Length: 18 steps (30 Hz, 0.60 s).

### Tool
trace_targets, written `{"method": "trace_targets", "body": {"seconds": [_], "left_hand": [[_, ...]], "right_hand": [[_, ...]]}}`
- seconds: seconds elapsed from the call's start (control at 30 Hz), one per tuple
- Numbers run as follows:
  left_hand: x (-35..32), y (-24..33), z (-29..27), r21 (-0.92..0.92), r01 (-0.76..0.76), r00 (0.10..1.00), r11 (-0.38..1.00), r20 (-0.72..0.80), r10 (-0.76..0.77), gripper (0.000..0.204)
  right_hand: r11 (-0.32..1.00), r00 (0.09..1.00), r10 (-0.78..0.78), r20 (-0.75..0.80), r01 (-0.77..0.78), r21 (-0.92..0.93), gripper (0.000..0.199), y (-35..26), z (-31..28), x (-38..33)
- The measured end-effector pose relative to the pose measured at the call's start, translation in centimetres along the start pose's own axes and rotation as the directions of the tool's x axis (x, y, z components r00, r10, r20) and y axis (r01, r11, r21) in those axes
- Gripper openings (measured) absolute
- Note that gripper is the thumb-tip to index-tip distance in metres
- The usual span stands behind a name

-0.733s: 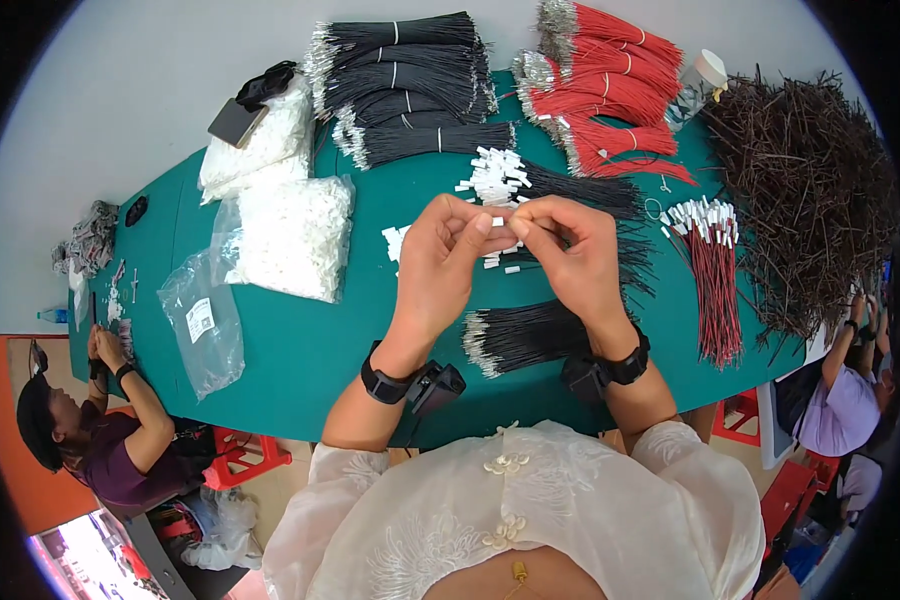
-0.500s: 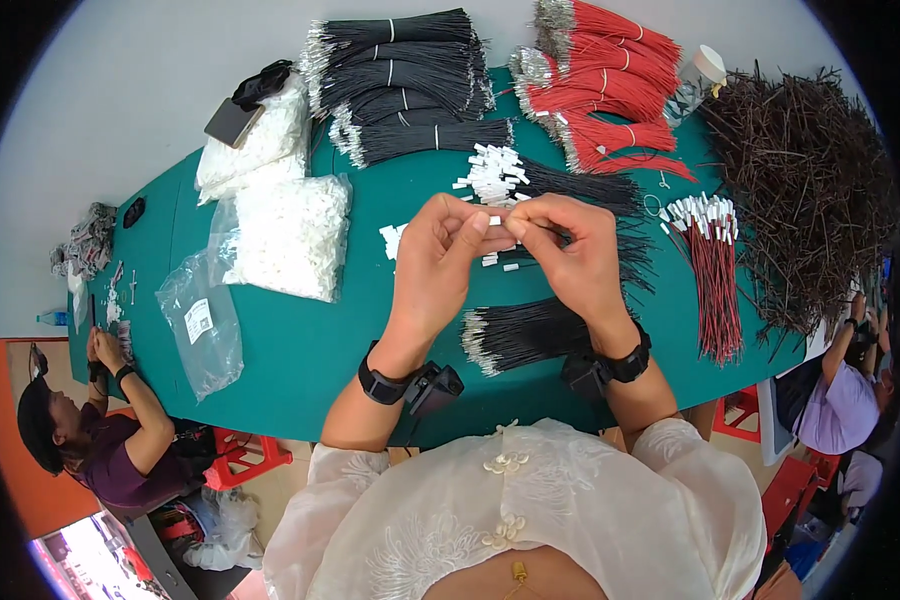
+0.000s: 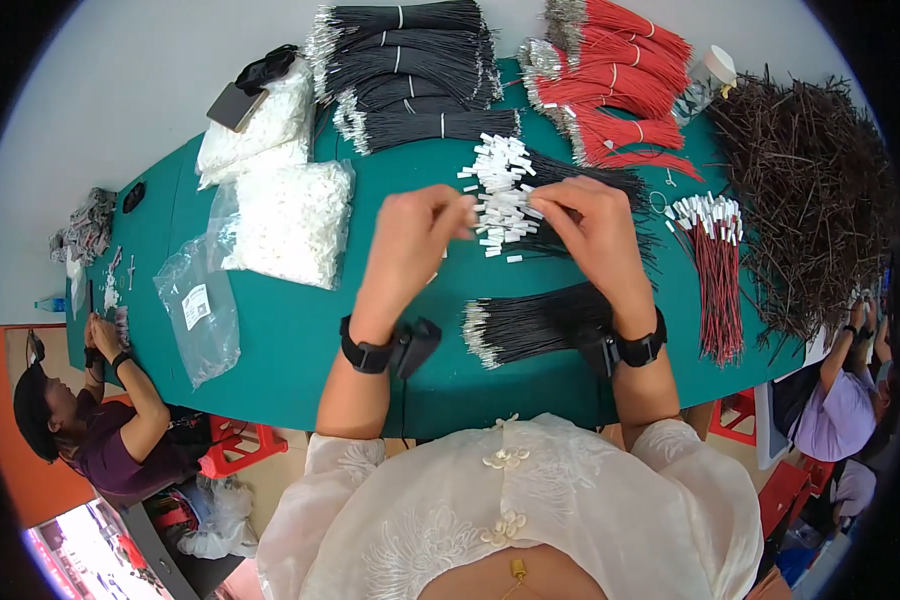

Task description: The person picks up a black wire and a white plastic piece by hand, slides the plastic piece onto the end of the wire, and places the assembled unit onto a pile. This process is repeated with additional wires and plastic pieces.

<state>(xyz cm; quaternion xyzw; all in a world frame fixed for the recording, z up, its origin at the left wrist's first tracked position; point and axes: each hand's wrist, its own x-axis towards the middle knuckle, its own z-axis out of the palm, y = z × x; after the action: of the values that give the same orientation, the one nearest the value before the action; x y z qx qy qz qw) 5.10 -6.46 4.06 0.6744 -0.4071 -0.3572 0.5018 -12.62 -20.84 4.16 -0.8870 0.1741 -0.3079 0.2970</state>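
My left hand point(image 3: 415, 240) hangs over the green table, its fingers bent and smeared by motion, so I cannot see whether they hold anything. Across from it, my right hand point(image 3: 595, 225) has thumb and forefinger pinched together at the edge of a pile of white connector housings point(image 3: 505, 215) fitted on black wires. What sits in that pinch is too small to make out among the white pieces. Nearer to me lies a bundle of black wires point(image 3: 535, 325) with bare metal terminals at its left end, partly under my right wrist.
Plastic bags of white housings point(image 3: 285, 225) and a flattened clear bag point(image 3: 202, 320) lie left. Tied black wire bundles point(image 3: 410, 65) and red ones point(image 3: 620, 75) fill the back. Red wires with white ends point(image 3: 708, 280) and a brown heap point(image 3: 800, 190) lie right. A co-worker point(image 3: 110, 430) sits left.
My hands, together around a small white housing before, have moved apart. The left has swung left; the right has shifted slightly right, beside the pile of white-ended wires.
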Motion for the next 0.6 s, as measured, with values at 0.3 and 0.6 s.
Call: {"method": "trace_targets", "body": {"seconds": [0.3,0.6], "left_hand": [[0.6,-5.6,-1.3,0.809,-0.157,0.987,0.566,0.109,0.118,0.013],[0.5,-5.4,-0.3,0.885,-0.099,0.995,0.454,0.078,0.066,0.021]], "right_hand": [[0.997,0.867,-0.041,0.497,0.065,-0.03,0.019,-0.5,2.5,-3.9],[1.0,0.836,0.012,0.548,-0.007,-0.011,0.011,-0.3,3.7,-4.6]]}}
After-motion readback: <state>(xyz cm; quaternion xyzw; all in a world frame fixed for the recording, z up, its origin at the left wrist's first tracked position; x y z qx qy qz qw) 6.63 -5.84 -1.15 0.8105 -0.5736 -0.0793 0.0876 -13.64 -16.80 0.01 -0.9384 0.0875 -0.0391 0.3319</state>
